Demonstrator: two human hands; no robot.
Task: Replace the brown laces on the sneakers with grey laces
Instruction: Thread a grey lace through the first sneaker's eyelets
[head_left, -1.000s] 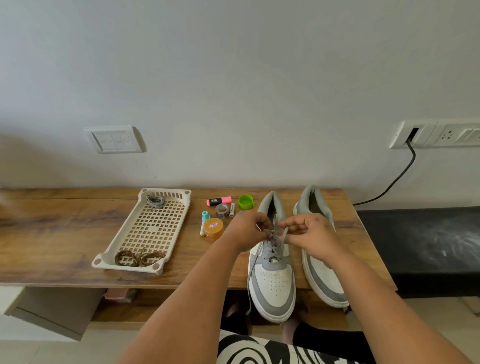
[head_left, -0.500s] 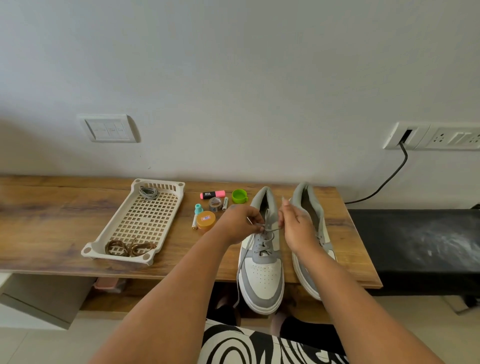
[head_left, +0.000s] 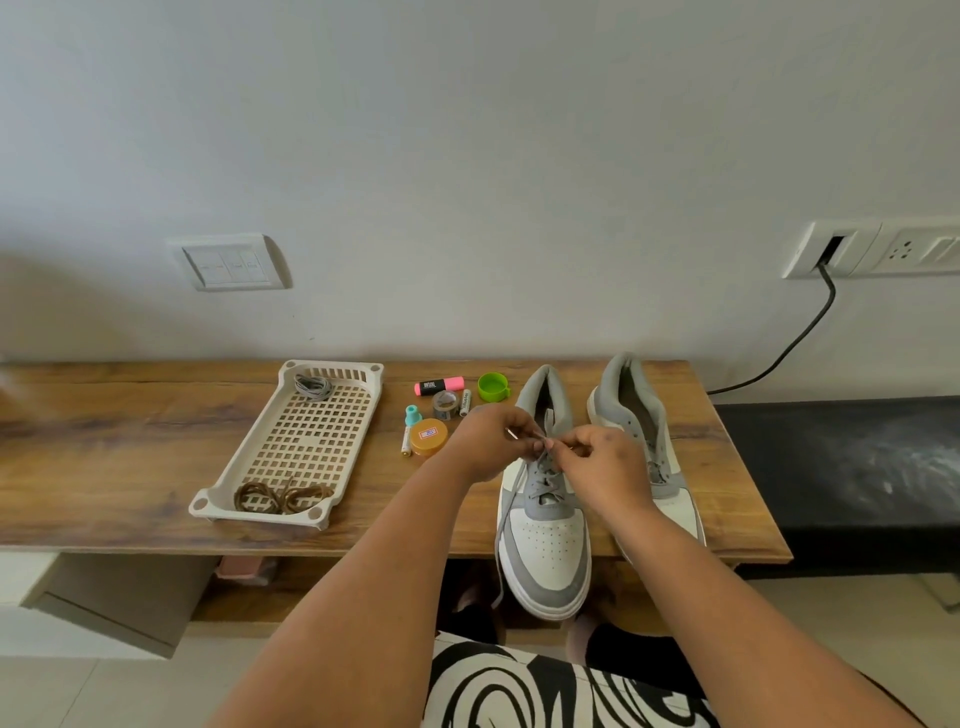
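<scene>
Left sneaker (head_left: 545, 540) — toe toward person

Two sneakers (head_left: 545, 540) (head_left: 631, 400) stand on one wooden table (head_left: 104, 467), beside one perforated tray (head_left: 249, 457) holding one coil of grey lace (head_left: 312, 387) and one bundle of brown laces (head_left: 280, 496). Between tray and sneakers lie one pink highlighter (head_left: 439, 386), one green cap (head_left: 491, 387), one tape roll (head_left: 445, 405), two batteries (head_left: 465, 403) (head_left: 405, 447), one orange tin (head_left: 428, 437) and one teal cap (head_left: 413, 414). Two hands (head_left: 488, 441) (head_left: 605, 467) are in view.

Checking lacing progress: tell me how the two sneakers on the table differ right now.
The left sneaker carries grey lace, and the left hand and right hand pinch that lace; the right sneaker shows no lace and goes untouched. Both are white and grey, toes toward the person.
</scene>
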